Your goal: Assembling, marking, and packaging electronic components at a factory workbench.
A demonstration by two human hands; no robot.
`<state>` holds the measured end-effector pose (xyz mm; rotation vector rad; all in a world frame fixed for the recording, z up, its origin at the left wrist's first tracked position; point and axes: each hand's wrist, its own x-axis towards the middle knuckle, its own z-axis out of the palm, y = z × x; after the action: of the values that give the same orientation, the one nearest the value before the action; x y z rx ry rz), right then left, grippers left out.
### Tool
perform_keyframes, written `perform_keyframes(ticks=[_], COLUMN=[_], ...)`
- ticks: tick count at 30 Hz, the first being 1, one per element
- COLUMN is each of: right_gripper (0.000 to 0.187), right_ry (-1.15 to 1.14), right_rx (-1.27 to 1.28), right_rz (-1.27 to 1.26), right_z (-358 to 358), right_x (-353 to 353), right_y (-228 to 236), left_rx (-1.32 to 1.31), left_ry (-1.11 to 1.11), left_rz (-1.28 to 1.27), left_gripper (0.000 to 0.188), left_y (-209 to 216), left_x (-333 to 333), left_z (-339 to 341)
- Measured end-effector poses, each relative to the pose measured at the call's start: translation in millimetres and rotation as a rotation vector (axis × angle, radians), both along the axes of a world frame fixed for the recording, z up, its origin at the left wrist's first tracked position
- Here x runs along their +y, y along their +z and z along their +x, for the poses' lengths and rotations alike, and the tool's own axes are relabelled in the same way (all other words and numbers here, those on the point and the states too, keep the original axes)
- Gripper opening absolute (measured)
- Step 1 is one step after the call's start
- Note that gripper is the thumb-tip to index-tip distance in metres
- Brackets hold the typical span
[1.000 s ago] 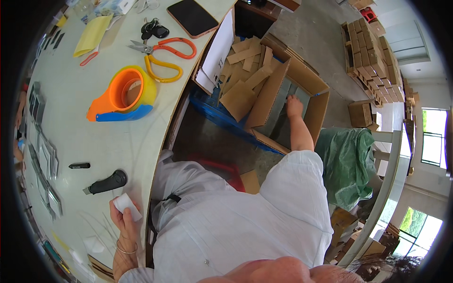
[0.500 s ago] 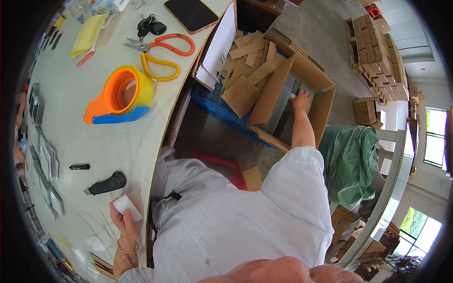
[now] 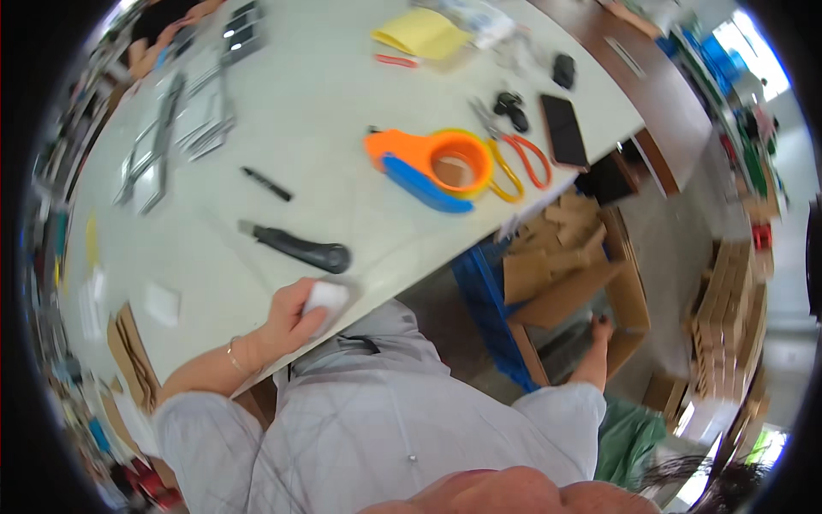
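Gripping a small white block (image 3: 326,297) at the counter (image 3: 342,103) edge, left hand (image 3: 295,319) fingers clamped round it, beside black knife (image 3: 301,248). Right hand (image 3: 600,327) reaches into cardboard box (image 3: 629,295); fingers unclear.

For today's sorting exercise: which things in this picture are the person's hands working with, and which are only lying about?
In hand:
left hand holding a small white packet
right hand reaching into the cardboard box

Lying about:
black knife
tape dispenser
scissors
phone
yellow paper
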<state>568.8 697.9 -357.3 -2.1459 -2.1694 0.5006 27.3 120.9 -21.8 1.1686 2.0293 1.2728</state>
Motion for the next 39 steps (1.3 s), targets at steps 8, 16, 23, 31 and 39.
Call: perform_keyframes(ticks=[8, 16, 23, 31, 39], right_gripper=[0.028, 0.024, 0.056, 0.050, 0.056], right_ry=[0.043, 1.080, 1.561, 1.436, 1.881], right_rx=[0.514, 0.710, 0.381, 0.278, 0.430], right_rz=[0.817, 0.969, 0.735, 0.699, 0.216], right_z=[-194.2, -358.5, -473.5, -506.8, -527.1], right_x=[-69.0, -184.4, -286.5, -262.3, -413.1], right_y=[139.6, 346.6, 384.3, 366.6, 386.8], left_rx=[-0.047, -0.037, -0.046, 0.071, 0.176], left_ry=[-0.008, -0.010, 0.036, 0.479, 1.036], left_rz=[0.059, 0.184, 0.172, -0.091, 0.044], left_gripper=[0.025, 0.025, 0.041, 0.047, 0.041], left_y=[4.8, 6.6, 17.3, 34.1, 34.5], left_x=[14.0, 11.9, -9.9, -133.3, -231.7], left_z=[5.0, 0.3, -1.1, -40.9, -50.3])
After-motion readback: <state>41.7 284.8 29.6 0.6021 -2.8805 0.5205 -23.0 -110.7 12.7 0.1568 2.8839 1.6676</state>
